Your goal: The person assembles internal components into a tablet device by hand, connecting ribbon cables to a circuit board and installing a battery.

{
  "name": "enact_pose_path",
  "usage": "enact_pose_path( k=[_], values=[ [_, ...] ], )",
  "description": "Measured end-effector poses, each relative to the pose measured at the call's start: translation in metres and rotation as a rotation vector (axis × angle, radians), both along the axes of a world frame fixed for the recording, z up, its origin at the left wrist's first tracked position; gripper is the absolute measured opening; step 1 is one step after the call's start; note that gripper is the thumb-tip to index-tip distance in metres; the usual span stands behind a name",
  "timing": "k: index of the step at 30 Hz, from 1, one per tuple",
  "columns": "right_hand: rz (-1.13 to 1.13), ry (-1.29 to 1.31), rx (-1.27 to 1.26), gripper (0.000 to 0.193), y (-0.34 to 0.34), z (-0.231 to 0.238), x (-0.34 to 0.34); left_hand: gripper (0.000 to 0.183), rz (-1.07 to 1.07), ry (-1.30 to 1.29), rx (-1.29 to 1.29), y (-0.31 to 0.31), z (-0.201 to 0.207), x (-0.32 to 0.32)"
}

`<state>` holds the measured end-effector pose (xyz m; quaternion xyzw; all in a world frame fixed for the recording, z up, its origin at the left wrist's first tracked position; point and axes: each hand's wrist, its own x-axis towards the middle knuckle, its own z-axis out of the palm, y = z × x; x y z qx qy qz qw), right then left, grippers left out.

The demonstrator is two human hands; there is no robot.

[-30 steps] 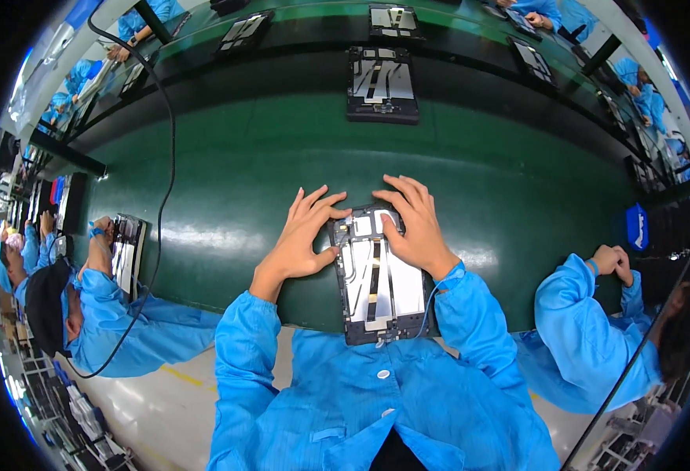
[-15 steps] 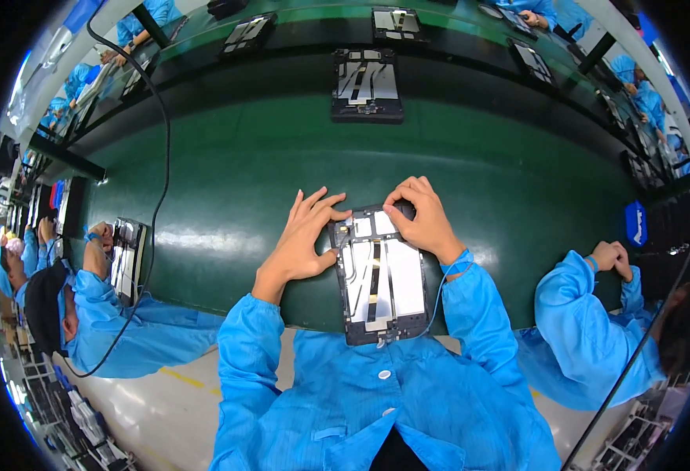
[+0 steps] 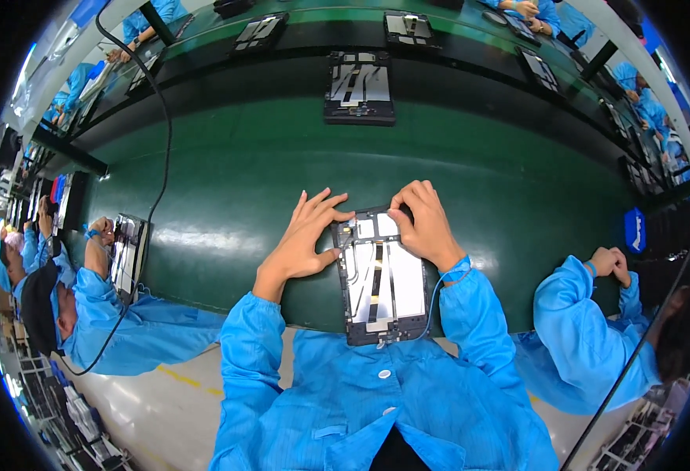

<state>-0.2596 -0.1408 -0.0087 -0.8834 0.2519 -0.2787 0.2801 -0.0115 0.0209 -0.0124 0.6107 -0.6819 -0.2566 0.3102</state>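
An opened tablet [image 3: 404,282] with a black frame, silvery-white panels and dark ribbon cables lies at the table's near edge, in front of my body. My left hand [image 3: 304,239] rests against its left side: the thumb touches the edge, the index finger is at the top left corner, and the other fingers are spread. At the top right corner, my right hand [image 3: 426,224] has thumb and index finger pinched together over the frame. Whatever lies between those fingertips is hidden. A blue cord [image 3: 433,302] runs from the right wrist down beside the tablet.
Another opened tablet [image 3: 358,90] lies ahead, near a dark shelf with more tablets. A black cable [image 3: 166,133] hangs at left. Co-workers in blue sit on both sides, the left one at a tablet [image 3: 129,251]. A blue bin [image 3: 635,230] stands at right.
My right hand has shifted very slightly at the tablet's top right corner, its fingers still pinched. The left hand and tablet are almost unchanged.
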Motion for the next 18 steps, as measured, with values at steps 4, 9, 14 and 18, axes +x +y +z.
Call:
enact_pose_path(
  k=[4, 9, 14, 18],
  values=[
    [0.032, 0.011, -0.023, 0.016, 0.0060, 0.0076, 0.0000, 0.075, 0.001, 0.001, 0.013, 0.0004, -0.0005, -0.0007],
    [0.036, 0.017, -0.036, 0.017, 0.0048, 0.0036, -0.0009, 0.076, 0.004, -0.004, 0.008, 0.0009, 0.0022, -0.0017],
    [0.024, 0.030, 0.005, 0.018, 0.0029, -0.0004, 0.0005, 0.076, 0.004, 0.005, 0.005, 0.0004, -0.0008, -0.0012],
    [0.007, 0.054, -0.009, 0.019, 0.0038, 0.0002, 0.0050, 0.073, 0.005, 0.006, 0.022, -0.0004, 0.0032, -0.0014]
  ],
)
